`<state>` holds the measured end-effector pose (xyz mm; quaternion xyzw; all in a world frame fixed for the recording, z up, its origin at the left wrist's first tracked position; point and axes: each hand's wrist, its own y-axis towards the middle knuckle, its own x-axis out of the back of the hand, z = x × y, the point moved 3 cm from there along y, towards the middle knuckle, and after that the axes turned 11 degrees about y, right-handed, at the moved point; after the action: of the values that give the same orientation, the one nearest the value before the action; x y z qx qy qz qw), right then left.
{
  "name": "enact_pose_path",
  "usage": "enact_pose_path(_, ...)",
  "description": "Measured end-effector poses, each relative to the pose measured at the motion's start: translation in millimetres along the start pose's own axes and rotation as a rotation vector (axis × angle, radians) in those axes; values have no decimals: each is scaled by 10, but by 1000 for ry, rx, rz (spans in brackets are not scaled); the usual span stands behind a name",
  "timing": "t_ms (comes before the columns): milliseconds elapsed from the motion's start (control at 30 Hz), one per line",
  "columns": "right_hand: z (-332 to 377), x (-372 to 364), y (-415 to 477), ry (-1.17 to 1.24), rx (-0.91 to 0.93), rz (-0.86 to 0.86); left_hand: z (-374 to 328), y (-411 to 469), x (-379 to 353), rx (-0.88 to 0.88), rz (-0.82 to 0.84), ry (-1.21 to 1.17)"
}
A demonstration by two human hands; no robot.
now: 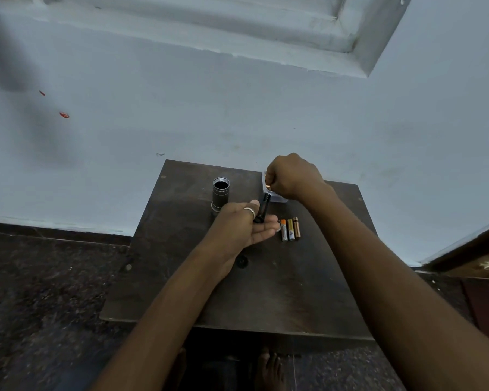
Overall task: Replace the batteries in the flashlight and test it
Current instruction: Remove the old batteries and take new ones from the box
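The dark flashlight body (220, 191) stands upright on the small dark table (266, 292), its open end facing up. My left hand (246, 225), palm up with a ring on the thumb, holds a black battery holder (262, 207). My right hand (291, 176) is at the table's far right edge over a small clear box (280, 198), fingers pinched on a copper-tipped battery (268, 188). Three AAA batteries (290, 229) lie side by side on the table just right of my left hand. A black cap (242, 261) lies near my left wrist.
The table stands against a pale blue wall (181, 122) on a dark speckled floor (40, 277). A wooden door edge (469, 249) is at the right. My bare feet (268, 368) show below the table's near edge.
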<state>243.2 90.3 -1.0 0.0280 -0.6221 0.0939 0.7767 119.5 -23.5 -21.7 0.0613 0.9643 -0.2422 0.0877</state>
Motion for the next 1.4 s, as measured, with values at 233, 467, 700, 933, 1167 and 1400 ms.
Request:
enact_pose_path(233,-47,159,-109,167,-29,-83,-16,-18,-3,30,18,-15)
enact_pose_path(467,-105,376,-736,581,-34,-451,-3,-12,2,34,30,-25)
enact_pose_path(700,-64,8,-1159,1082,-131,-596,52,18,21,-18,28,36)
enact_pose_path(933,41,-103,-1097,1031,-61,-612,97,38,53,-40,31,58)
enact_pose_path(1167,72,-153,-1130,862,43,-635,90,75,41,-66,51,75)
enact_pose_path(1400,138,-208,-1154,714,141,-500,76,97,51,-88,30,-14)
